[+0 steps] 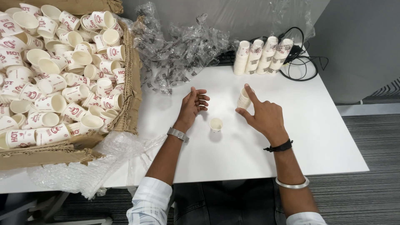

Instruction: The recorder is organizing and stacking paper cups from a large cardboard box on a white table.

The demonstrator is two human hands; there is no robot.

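Observation:
My left hand [192, 106] rests on the white table [316, 137] with its fingers loosely curled and nothing in it. A single small paper cup [216, 124] stands upright just to its right, between both hands. My right hand [263, 113] has its index finger and thumb on a short stack of nested paper cups [243, 99], which stands on the table in front of it.
A torn cardboard box [130, 89] on the left holds several loose white cups with red print. Crumpled clear plastic wrap [179, 54] lies behind my left hand. Tall cup stacks [262, 56] and black cables [306, 66] stand at the back. Bubble wrap [83, 171] hangs over the front edge.

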